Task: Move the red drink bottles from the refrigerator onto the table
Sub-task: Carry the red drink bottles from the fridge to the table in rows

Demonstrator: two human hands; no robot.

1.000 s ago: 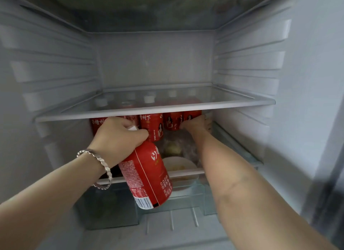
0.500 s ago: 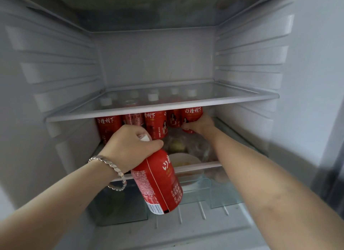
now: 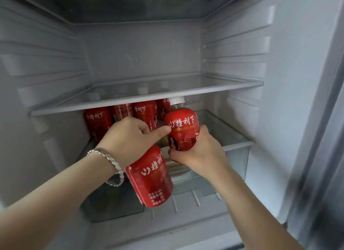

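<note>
Fridge (image 3: 141,50): bottle (image 3: 150,177) hangs below left grip (image 3: 128,138); second bottle (image 3: 181,130) above right grip (image 3: 201,151).

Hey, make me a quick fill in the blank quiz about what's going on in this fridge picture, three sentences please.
1. The right hand grips an upright red bottle whose cap is ____.
2. The left hand, holding another red bottle, wears a silver ____ on its wrist.
3. Under the glass shelf, ____ more red bottles stand behind the hands.

Missing words: white; bracelet; four.
</note>
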